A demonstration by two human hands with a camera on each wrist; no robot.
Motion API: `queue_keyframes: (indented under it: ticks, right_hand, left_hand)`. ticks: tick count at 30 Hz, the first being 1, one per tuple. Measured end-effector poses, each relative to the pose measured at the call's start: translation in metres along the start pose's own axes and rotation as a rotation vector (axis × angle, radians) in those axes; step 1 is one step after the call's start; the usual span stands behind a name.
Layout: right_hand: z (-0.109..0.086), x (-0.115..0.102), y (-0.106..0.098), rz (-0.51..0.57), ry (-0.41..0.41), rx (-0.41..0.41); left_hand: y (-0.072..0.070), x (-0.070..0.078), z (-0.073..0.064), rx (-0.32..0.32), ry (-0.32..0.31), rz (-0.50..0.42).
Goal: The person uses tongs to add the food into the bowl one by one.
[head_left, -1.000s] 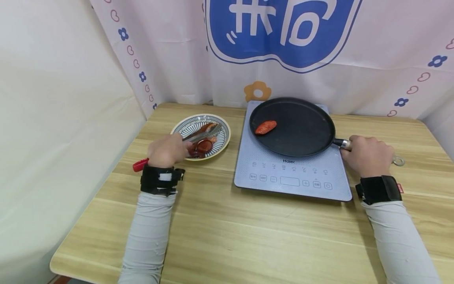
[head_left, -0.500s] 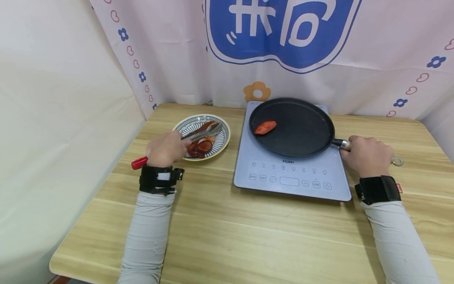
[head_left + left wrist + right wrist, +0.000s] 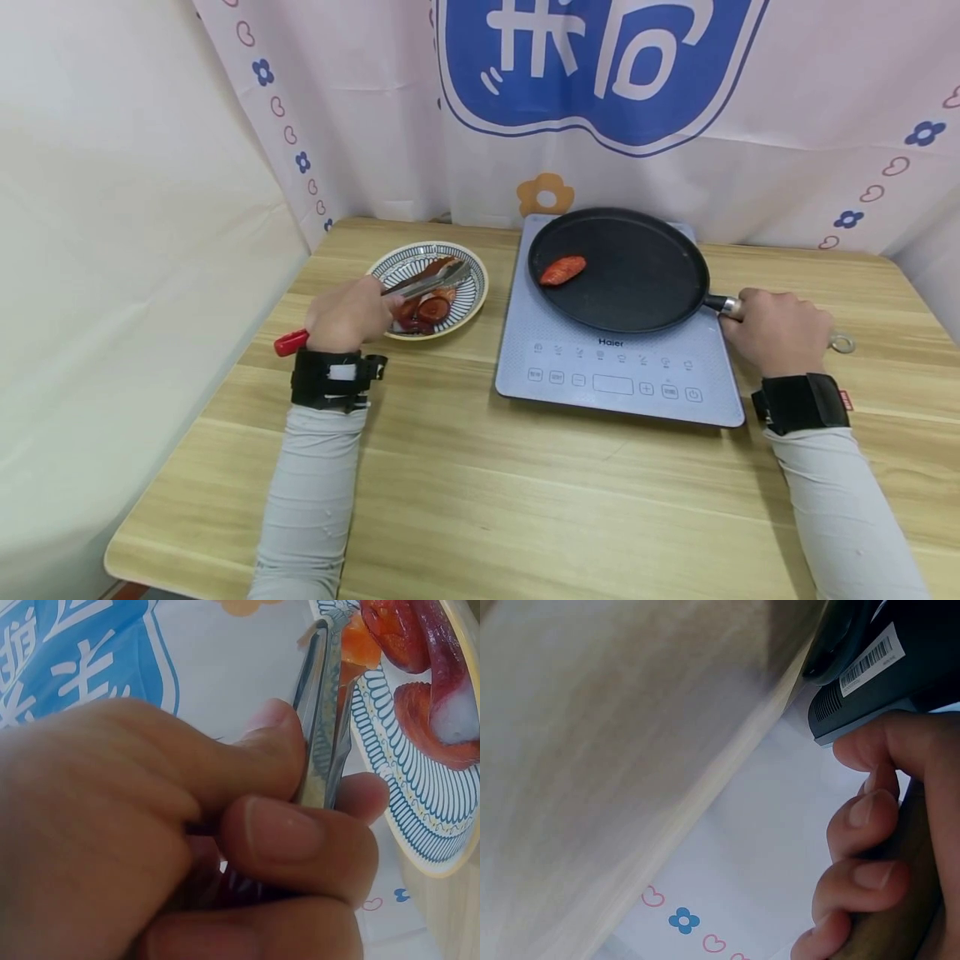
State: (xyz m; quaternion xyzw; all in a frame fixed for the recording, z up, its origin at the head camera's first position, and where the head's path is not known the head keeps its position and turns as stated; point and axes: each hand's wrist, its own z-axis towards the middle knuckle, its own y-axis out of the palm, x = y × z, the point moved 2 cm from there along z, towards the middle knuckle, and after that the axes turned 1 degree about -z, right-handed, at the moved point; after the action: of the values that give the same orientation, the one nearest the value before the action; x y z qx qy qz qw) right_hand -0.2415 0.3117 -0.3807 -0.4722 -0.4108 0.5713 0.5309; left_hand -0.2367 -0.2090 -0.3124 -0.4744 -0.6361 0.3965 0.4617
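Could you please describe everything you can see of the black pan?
The black pan is round, shallow and matt. It rests on the pale cooktop, toward the back. Its handle, metallic-looking near the pan and ending in a loop, points right, gripped by the right hand. A red food piece lies inside, at the left.

I take this for a makeshift cooking booth: printed curtains (image 3: 480,175) hang behind a wood-grain desk (image 3: 525,500), where I see an induction hob (image 3: 618,371) under a black pan (image 3: 630,275).

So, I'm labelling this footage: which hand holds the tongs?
The left hand, its tongs extending over the patterned plate; the right hand grips the handle of the frying pan.
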Motion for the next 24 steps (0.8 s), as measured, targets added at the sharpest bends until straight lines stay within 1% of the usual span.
queue_keyframes:
  ticks: [5, 12, 20, 24]
  right_hand:
    - [0.000, 0.001, 0.000, 0.004, -0.005, 0.011]
    - [0.000, 0.000, 0.000, 0.005, -0.004, 0.011]
    - [0.000, 0.000, 0.001, 0.006, -0.007, 0.022]
    - [0.000, 0.001, 0.001, 0.004, -0.005, 0.020]
  left_hand:
    - [0.000, -0.003, 0.002, -0.008, 0.005, -0.003]
    - [0.001, -0.011, 0.006, -0.015, 0.018, -0.004]
    - [0.004, -0.021, 0.014, -0.014, 0.065, -0.039]
    - [0.005, -0.024, 0.016, -0.034, 0.080, -0.065]
